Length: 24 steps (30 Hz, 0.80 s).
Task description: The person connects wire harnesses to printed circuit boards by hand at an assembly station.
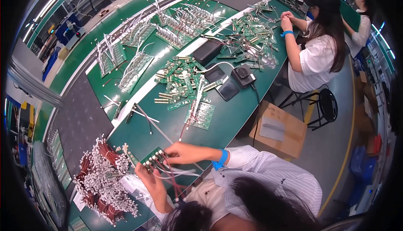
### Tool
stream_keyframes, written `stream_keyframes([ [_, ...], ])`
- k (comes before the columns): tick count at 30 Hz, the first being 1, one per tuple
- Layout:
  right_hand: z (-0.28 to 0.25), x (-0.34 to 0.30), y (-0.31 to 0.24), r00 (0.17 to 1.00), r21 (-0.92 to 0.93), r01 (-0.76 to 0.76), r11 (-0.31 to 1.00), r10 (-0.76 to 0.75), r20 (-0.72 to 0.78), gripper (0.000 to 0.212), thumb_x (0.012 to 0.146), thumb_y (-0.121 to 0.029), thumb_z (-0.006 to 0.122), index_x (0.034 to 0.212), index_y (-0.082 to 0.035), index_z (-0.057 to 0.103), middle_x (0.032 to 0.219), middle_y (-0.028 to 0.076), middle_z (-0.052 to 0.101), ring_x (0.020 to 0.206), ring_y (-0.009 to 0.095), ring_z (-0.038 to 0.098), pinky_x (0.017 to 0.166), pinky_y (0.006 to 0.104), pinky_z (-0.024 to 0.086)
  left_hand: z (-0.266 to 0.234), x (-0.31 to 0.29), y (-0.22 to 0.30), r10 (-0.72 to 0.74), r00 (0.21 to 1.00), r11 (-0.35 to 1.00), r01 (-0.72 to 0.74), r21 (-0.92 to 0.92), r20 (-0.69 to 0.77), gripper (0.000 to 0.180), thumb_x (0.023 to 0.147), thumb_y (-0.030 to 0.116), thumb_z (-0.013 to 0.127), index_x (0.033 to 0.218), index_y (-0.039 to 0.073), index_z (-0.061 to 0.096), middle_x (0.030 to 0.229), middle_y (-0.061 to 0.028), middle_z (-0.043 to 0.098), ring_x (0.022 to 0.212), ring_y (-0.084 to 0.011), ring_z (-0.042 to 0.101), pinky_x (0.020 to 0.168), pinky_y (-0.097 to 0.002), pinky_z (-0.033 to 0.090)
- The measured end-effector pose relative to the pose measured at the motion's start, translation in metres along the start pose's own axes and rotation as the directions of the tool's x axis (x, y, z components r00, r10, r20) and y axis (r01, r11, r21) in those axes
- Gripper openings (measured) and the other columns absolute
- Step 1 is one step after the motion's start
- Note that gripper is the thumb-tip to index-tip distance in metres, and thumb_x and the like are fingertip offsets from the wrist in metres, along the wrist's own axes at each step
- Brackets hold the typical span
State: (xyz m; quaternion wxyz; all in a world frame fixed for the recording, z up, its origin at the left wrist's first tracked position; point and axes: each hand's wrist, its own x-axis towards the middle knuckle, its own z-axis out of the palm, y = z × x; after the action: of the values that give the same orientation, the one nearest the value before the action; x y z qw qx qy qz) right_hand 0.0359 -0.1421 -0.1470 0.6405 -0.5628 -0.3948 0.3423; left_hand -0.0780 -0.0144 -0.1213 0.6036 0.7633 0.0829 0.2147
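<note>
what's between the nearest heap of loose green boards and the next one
Mainly a black tray, a second tray and a curved white cable, in the head view.

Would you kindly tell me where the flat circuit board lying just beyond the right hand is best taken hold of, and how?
I'd pinch the circuit board by its right edge, coming from the right: that edge seems wire-free beside bare table, while white wires lie over its upper left.

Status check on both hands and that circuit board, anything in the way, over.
Left hand holding green circuit board. Right hand at its right end. Red and white wires trailing below; wire bundles crowding the left side.
</note>
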Motion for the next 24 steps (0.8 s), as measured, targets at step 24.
stream_keyframes([
  [24,0.030,-0.015,-0.049,0.809,-0.240,0.194,0.951,-0.294,-0.510,0.025,0.074,-0.009,0.060,0.098,-0.004,0.056,0.084,0.007,0.059,0.068,0.017,0.059,0.056,0.0253,0.047,0.032,0.007,0.051,-0.048,0.918,0.997,0.020,-0.075,-0.394,0.017,0.082,0.001,0.043,0.093,-0.010,0.050,0.095,-0.0186,0.055,0.087,-0.0211,0.054,0.081,-0.0319,0.042],
])
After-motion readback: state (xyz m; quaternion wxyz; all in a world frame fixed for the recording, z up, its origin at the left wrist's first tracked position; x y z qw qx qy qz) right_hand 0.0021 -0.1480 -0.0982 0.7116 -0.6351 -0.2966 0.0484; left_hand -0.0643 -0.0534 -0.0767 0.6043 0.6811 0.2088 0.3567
